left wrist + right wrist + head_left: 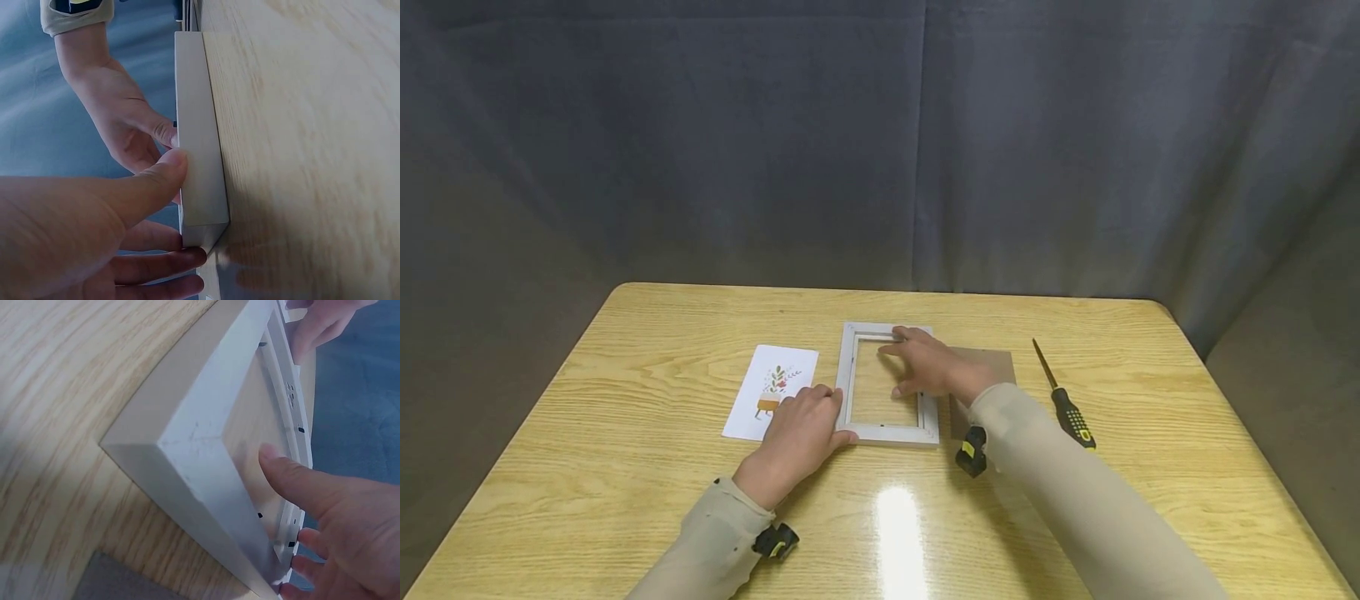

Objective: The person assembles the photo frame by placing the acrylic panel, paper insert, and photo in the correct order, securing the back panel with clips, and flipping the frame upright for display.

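Sleeves (1086, 492) nearest, I'd hold the frame (891, 434) flat: left hand (800, 437) pinching its near-left corner, right hand (928, 367) spread at its far side.

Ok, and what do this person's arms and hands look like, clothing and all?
The left hand and right hand are bare, without gloves. The left sleeve and right sleeve are long and beige. Each wrist has a small black device with yellow markings: left device, right device.
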The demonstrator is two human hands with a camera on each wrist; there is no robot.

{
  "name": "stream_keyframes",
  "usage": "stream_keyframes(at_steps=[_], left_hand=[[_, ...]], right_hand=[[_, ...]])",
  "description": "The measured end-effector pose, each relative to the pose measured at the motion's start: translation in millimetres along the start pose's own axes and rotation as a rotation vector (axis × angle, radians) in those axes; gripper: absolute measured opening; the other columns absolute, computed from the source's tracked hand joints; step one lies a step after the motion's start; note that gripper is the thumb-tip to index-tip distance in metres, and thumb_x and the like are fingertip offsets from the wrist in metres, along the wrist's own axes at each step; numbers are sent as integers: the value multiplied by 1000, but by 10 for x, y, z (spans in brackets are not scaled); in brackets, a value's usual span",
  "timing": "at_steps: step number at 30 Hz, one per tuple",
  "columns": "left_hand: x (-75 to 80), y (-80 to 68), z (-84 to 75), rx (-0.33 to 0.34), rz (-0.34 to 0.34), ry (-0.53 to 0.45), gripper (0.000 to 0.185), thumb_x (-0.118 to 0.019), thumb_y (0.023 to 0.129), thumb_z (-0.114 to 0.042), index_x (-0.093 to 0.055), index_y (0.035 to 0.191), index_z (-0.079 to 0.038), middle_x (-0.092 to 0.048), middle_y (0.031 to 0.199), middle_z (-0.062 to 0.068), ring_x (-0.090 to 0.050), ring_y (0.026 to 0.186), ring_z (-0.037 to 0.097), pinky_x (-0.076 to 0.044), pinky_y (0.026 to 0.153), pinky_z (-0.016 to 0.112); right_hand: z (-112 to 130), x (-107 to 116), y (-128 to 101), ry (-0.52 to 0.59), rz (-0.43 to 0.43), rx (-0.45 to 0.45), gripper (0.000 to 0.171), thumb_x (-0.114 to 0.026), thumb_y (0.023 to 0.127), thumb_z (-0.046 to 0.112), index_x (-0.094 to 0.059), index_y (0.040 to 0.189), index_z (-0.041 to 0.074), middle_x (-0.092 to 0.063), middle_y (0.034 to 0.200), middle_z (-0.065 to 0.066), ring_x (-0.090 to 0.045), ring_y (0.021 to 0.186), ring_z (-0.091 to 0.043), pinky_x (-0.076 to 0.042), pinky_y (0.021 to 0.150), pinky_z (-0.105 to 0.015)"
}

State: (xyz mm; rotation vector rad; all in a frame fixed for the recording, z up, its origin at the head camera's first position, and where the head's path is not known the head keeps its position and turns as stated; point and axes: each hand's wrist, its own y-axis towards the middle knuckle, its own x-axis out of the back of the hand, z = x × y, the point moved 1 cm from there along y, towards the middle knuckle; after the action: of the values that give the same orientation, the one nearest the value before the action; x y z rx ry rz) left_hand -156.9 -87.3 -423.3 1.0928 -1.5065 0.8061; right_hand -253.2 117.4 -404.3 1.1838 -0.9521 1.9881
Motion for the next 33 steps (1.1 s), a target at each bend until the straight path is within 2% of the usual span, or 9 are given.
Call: stream_keyframes(at_steps=[11,16,23,28,33], left_hand=[[7,-11,-24,4,-3,-24,70,-81,81,-44,-65,129,4,-70,117,20,-67,102,36,-55,81,50],[9,-7,-37,6,7,-16,70,-79,83,-45,-64,131,4,-69,119,20,-67,103,35,-56,82,50],[18,-36,-40,9,16,4,70,-77,86,-46,-62,133,4,-67,125,20,-66,109,36,-54,87,50],[45,-36,-22,14,23,6,65,-73,90,-47,-64,132,1,-66,128,20,-64,114,36,-54,91,51],[104,-19,-15,3,1,6,57,-71,93,-46,-66,128,-2,-67,127,18,-64,115,36,-55,91,52]], right_hand=[[-24,4,-70,5,-51,18,71,-80,86,28,-51,147,7,-26,164,-25,-26,153,-43,-22,125,-54],[-36,-21,-104,35,-93,28,63,-75,91,32,-54,145,6,-31,162,-26,-30,151,-43,-24,124,-55],[-56,-75,-135,84,-220,54,48,-64,99,29,-59,138,1,-47,152,-26,-42,143,-43,-31,121,-56],[-49,-96,-155,138,-308,56,43,-63,100,26,-62,135,0,-57,143,-22,-50,136,-40,-37,118,-53],[-7,-110,-193,211,-362,22,40,-64,100,26,-64,133,4,-59,141,-16,-52,136,-34,-40,117,-49]])
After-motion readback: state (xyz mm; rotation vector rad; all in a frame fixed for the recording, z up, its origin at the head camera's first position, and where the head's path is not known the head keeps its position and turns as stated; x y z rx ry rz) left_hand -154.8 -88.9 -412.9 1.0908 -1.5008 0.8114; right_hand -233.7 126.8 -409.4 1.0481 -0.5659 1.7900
